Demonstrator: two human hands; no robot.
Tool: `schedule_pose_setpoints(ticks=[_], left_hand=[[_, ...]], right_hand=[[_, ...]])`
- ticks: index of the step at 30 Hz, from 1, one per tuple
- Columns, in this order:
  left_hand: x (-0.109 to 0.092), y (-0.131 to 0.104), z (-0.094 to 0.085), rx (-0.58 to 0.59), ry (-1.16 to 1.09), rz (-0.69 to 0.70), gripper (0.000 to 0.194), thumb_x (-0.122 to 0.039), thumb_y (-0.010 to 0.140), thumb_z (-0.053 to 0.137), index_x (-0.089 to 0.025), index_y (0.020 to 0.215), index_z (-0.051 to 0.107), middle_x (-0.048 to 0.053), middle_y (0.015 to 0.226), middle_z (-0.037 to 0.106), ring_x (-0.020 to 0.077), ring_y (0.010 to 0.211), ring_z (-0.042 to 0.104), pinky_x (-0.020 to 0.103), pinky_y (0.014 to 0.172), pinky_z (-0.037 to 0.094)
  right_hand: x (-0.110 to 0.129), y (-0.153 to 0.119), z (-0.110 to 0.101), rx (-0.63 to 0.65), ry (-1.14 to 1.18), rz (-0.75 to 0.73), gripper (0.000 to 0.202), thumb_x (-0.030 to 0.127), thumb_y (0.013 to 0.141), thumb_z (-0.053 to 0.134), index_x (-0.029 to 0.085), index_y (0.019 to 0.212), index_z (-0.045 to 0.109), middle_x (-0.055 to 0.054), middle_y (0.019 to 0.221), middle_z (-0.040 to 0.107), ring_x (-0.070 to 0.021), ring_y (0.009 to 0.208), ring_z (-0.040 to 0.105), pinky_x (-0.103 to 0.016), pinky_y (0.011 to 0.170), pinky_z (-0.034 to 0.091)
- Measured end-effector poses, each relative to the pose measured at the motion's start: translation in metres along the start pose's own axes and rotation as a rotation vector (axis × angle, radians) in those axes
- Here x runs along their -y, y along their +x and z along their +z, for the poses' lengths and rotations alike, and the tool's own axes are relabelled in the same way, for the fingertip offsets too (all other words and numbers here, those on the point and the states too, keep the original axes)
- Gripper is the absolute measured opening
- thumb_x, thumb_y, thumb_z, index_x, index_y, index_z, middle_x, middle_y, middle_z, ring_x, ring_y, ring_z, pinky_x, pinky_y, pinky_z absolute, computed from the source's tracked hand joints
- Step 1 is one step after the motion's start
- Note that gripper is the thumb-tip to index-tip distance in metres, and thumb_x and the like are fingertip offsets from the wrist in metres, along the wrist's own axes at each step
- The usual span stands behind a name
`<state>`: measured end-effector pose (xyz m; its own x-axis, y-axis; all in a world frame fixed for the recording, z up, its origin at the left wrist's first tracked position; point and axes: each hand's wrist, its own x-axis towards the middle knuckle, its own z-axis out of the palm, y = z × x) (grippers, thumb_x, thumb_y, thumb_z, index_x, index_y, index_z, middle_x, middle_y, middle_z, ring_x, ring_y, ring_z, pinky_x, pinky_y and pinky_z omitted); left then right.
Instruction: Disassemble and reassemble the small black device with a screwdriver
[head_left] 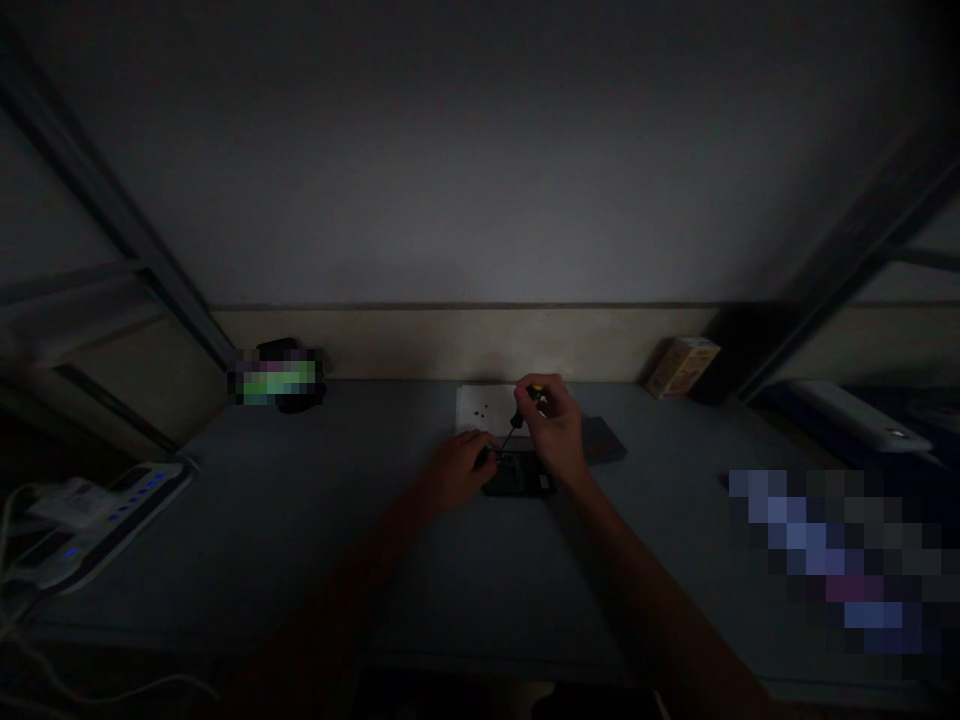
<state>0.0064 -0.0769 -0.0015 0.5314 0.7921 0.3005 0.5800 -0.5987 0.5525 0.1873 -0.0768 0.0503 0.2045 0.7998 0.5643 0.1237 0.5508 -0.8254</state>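
A small dark device point(519, 476) lies mid-desk, nearer the back edge, pinned at its left end by the left hand point(457, 470), fingers curled. A thin screwdriver point(517, 424) is pinched at the handle by the right hand point(556, 430). Device prob. light, rigid, fragile inside; best held by its edges.

Landmark: dark flat rectangular device point(519, 478) on the grey tabletop point(300, 520).
Near side: bare tabletop apart from the person's two forearms.
Far side: white paper sheet point(484, 408) touching it, then the wall.
Left: open tabletop; white power strip point(97, 515) well apart at the edge.
Right: dark flat slab point(604, 440) just beside; small yellow cardboard box point(682, 366) well apart.
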Motion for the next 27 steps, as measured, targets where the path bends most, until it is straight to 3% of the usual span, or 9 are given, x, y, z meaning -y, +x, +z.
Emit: schedule_pose_setpoints(ticks=[2, 8, 15, 19, 22, 27], left_hand=[[0.0, 0.0, 0.0, -0.002, -0.012, -0.01, 0.021, -0.019, 0.096, 0.055, -0.021, 0.114, 0.067, 0.007, 0.109, 0.073, 0.0225, 0.097, 0.068, 0.035, 0.089, 0.052], [-0.001, -0.001, -0.001, -0.002, -0.004, -0.014, 0.022, -0.016, 0.096, 0.055, -0.022, 0.113, 0.067, 0.006, 0.109, 0.072, 0.0225, 0.1, 0.068, 0.035, 0.09, 0.052], [-0.006, 0.0, -0.004, 0.007, 0.004, -0.012, 0.018, -0.016, 0.095, 0.055, -0.02, 0.108, 0.068, 0.006, 0.105, 0.072, 0.0219, 0.097, 0.067, 0.033, 0.088, 0.051], [-0.003, 0.0, -0.002, 0.0, -0.015, 0.003, 0.019, -0.016, 0.096, 0.054, -0.021, 0.109, 0.067, 0.006, 0.106, 0.071, 0.0215, 0.099, 0.066, 0.033, 0.091, 0.051], [0.001, -0.001, 0.0, -0.002, -0.016, 0.014, 0.02, -0.017, 0.097, 0.053, -0.021, 0.111, 0.067, 0.006, 0.108, 0.071, 0.022, 0.1, 0.066, 0.035, 0.092, 0.051], [0.001, 0.0, 0.0, 0.005, 0.004, 0.009, 0.02, -0.016, 0.097, 0.053, -0.021, 0.11, 0.067, 0.006, 0.108, 0.072, 0.0223, 0.1, 0.067, 0.036, 0.092, 0.051]], right_hand=[[0.002, 0.0, 0.001, -0.011, -0.028, -0.014, 0.012, 0.038, 0.092, 0.07, 0.029, 0.1, 0.072, -0.004, 0.1, 0.058, -0.0186, 0.084, 0.062, -0.034, 0.069, 0.057], [-0.002, 0.003, -0.003, 0.059, 0.0, 0.045, 0.038, 0.039, 0.1, 0.057, 0.033, 0.137, 0.062, -0.003, 0.096, 0.061, -0.0187, 0.082, 0.063, -0.036, 0.073, 0.056], [-0.004, 0.008, -0.009, 0.156, 0.155, 0.165, 0.026, 0.042, 0.098, 0.059, 0.031, 0.121, 0.066, -0.004, 0.106, 0.068, -0.0203, 0.092, 0.068, -0.036, 0.078, 0.056], [0.0, 0.01, -0.009, 0.12, 0.088, 0.159, 0.022, 0.041, 0.088, 0.074, 0.029, 0.105, 0.069, -0.001, 0.089, 0.065, -0.0186, 0.082, 0.065, -0.032, 0.069, 0.054], [0.0, 0.011, -0.012, 0.163, 0.127, 0.194, 0.032, 0.04, 0.086, 0.076, 0.029, 0.114, 0.067, -0.001, 0.09, 0.067, -0.0189, 0.081, 0.068, -0.035, 0.071, 0.057], [-0.006, 0.012, -0.021, 0.275, 0.219, 0.229, 0.041, 0.043, 0.091, 0.069, 0.032, 0.128, 0.057, -0.007, 0.113, 0.07, -0.0229, 0.099, 0.072, -0.041, 0.083, 0.06]])
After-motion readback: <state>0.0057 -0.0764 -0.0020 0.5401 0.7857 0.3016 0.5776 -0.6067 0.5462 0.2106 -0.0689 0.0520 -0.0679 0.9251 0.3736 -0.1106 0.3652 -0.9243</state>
